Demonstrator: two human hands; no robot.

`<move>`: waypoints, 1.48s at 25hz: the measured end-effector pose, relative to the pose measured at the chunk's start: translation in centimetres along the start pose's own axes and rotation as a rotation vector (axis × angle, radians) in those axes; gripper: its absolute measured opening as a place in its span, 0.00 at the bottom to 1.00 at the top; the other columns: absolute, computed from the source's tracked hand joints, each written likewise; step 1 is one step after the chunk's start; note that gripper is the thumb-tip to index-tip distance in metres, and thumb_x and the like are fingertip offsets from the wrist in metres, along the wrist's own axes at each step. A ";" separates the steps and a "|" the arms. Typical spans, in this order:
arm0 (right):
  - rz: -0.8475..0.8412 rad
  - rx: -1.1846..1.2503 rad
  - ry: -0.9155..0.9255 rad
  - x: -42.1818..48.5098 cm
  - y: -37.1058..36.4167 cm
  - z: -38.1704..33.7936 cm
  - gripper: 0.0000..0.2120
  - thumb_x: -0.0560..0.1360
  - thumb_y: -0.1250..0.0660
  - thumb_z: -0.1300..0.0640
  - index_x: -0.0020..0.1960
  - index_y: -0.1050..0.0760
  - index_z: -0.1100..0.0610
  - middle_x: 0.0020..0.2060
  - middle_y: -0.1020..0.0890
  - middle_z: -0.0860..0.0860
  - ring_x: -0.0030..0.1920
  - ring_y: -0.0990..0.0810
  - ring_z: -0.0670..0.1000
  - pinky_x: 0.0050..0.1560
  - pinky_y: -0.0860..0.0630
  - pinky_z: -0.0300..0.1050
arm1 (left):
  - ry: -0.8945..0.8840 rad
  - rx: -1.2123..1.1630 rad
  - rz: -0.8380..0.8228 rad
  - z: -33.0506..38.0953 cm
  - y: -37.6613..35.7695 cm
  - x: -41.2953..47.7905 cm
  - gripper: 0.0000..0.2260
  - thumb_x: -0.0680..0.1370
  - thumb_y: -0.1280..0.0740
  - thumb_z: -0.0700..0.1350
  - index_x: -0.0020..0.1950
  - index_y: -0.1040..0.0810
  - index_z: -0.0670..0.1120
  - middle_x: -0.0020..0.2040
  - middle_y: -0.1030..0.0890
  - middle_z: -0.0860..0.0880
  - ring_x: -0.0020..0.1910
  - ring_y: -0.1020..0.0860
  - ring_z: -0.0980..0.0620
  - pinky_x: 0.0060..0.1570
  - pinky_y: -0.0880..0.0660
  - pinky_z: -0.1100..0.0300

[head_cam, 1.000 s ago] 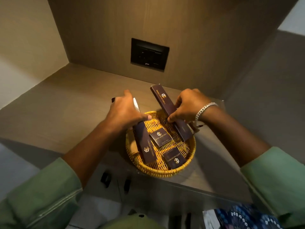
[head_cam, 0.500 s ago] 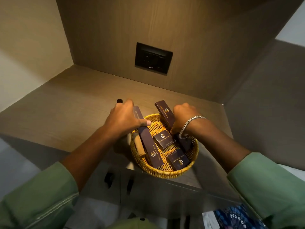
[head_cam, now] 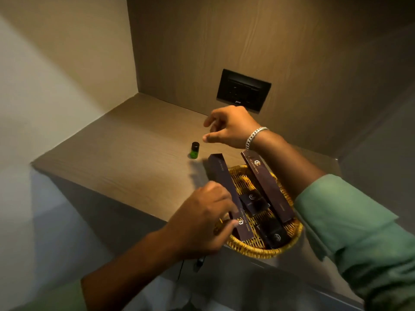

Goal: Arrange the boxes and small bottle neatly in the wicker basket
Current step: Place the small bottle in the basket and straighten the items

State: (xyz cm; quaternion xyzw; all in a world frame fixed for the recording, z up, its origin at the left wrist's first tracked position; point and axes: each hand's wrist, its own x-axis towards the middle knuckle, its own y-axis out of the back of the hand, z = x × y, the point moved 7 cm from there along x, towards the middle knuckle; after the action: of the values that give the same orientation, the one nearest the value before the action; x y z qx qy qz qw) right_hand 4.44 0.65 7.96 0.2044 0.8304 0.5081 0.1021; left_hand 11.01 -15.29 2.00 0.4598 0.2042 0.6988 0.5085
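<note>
- The right hand (head_cam: 231, 129) has left the basket (head_cam: 258, 249) and now hovers open beyond it.
- A small green bottle (head_cam: 194, 150) now stands uncovered on the shelf (head_cam: 125, 158).

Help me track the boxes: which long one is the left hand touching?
The left long box, leaning on the basket's left rim under the left hand; the other long box lies untouched.
</note>
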 end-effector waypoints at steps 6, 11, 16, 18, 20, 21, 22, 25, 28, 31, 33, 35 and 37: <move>-0.215 -0.255 -0.032 5.2 -7.1 0.0 0.12 0.66 0.24 0.57 0.48 0.18 0.57 0.46 0.18 0.53 0.40 0.23 0.49 0.34 0.29 0.37 | -0.043 0.008 0.039 0.1 -0.1 -0.8 0.08 0.74 0.31 0.44 0.49 0.20 0.41 0.49 0.21 0.44 0.52 0.26 0.47 0.47 0.25 0.49; -0.106 -0.258 0.001 3.7 -4.1 0.3 0.10 0.67 0.25 0.59 0.48 0.17 0.58 0.47 0.16 0.54 0.46 0.19 0.52 0.47 0.19 0.47 | -0.052 -0.019 0.038 -0.5 -0.3 -1.0 0.08 0.74 0.31 0.44 0.50 0.20 0.42 0.50 0.20 0.44 0.53 0.25 0.48 0.48 0.25 0.51; -0.018 -0.218 0.014 -2.4 3.6 1.8 0.11 0.68 0.25 0.58 0.49 0.18 0.55 0.42 0.19 0.48 0.39 0.22 0.41 0.35 0.28 0.31 | -0.069 -0.025 0.031 -1.1 -0.3 -0.7 0.10 0.74 0.32 0.47 0.50 0.20 0.43 0.51 0.19 0.45 0.53 0.25 0.49 0.49 0.23 0.54; -0.063 -0.227 -0.016 -4.8 4.3 2.8 0.10 0.67 0.25 0.58 0.49 0.18 0.54 0.41 0.19 0.46 0.40 0.21 0.41 0.34 0.29 0.31 | -0.079 -0.029 0.029 -1.3 -0.2 -0.6 0.11 0.74 0.32 0.48 0.50 0.20 0.42 0.51 0.19 0.44 0.54 0.24 0.49 0.48 0.22 0.54; -0.130 -0.248 -0.061 -6.3 3.3 4.2 0.10 0.67 0.24 0.58 0.48 0.18 0.54 0.42 0.18 0.47 0.42 0.20 0.45 0.36 0.27 0.33 | -0.083 -0.032 0.029 -1.6 -0.2 -0.5 0.12 0.74 0.32 0.49 0.50 0.20 0.42 0.51 0.18 0.44 0.54 0.24 0.48 0.48 0.22 0.54; -0.163 -0.264 -0.082 -6.8 2.4 4.8 0.10 0.67 0.24 0.58 0.47 0.18 0.53 0.43 0.18 0.48 0.44 0.20 0.46 0.37 0.26 0.35 | -0.082 -0.033 0.032 -1.6 -0.2 -0.5 0.12 0.74 0.33 0.49 0.50 0.20 0.42 0.51 0.18 0.44 0.54 0.24 0.48 0.49 0.22 0.54; -0.190 -0.286 -0.087 -7.1 1.4 5.4 0.10 0.67 0.24 0.58 0.47 0.17 0.54 0.43 0.17 0.49 0.45 0.20 0.48 0.38 0.25 0.37 | -0.080 -0.035 0.035 -1.7 -0.2 -0.5 0.12 0.74 0.33 0.49 0.50 0.20 0.42 0.51 0.18 0.43 0.55 0.24 0.48 0.49 0.22 0.54; -0.227 -0.335 -0.049 -7.5 -1.2 6.3 0.11 0.67 0.25 0.59 0.49 0.17 0.56 0.46 0.16 0.53 0.46 0.19 0.51 0.41 0.25 0.40 | -0.073 -0.036 0.043 -1.7 -0.3 -0.6 0.13 0.74 0.33 0.50 0.51 0.20 0.42 0.52 0.18 0.44 0.55 0.24 0.47 0.51 0.22 0.54; -0.226 -0.341 -0.036 -7.5 -2.0 6.6 0.14 0.67 0.24 0.57 0.52 0.18 0.57 0.49 0.17 0.54 0.47 0.19 0.53 0.45 0.21 0.45 | -0.050 -0.031 0.052 -1.7 -0.4 -0.7 0.14 0.74 0.33 0.50 0.51 0.19 0.41 0.53 0.18 0.44 0.56 0.24 0.48 0.52 0.23 0.55; -0.239 -0.344 -0.039 -7.7 -2.2 6.7 0.19 0.67 0.24 0.55 0.57 0.20 0.56 0.52 0.18 0.53 0.49 0.20 0.52 0.45 0.22 0.43 | -0.038 -0.026 0.063 -1.7 -0.5 -0.8 0.14 0.74 0.34 0.51 0.50 0.19 0.41 0.52 0.18 0.44 0.56 0.24 0.48 0.52 0.24 0.57; -0.200 -0.309 -0.063 -8.1 -0.8 6.8 0.24 0.66 0.24 0.53 0.61 0.24 0.56 0.53 0.19 0.52 0.48 0.21 0.50 0.43 0.24 0.41 | -0.040 -0.027 0.067 -1.7 -0.6 -0.8 0.14 0.74 0.34 0.51 0.50 0.19 0.41 0.52 0.18 0.44 0.56 0.24 0.48 0.53 0.24 0.57; -0.058 -0.212 -0.121 -8.8 1.9 8.0 0.24 0.65 0.23 0.53 0.60 0.23 0.55 0.52 0.18 0.50 0.45 0.22 0.46 0.40 0.27 0.36 | -0.041 -0.034 0.071 -1.7 -0.6 -0.8 0.14 0.74 0.34 0.51 0.50 0.19 0.41 0.52 0.18 0.44 0.56 0.24 0.48 0.53 0.24 0.57; 0.087 -0.161 -0.243 -10.5 4.3 10.7 0.19 0.67 0.24 0.53 0.56 0.22 0.55 0.49 0.17 0.52 0.44 0.21 0.48 0.42 0.24 0.40 | -0.044 -0.035 0.072 -2.0 -0.3 -0.7 0.13 0.74 0.34 0.50 0.50 0.19 0.42 0.52 0.18 0.45 0.56 0.24 0.49 0.53 0.25 0.58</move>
State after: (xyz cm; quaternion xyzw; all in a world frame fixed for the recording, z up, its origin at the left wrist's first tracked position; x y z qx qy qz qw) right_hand 18.87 6.31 6.44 0.2912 0.7590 0.5485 0.1959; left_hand 9.56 -15.41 0.48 0.4734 0.1641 0.7098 0.4951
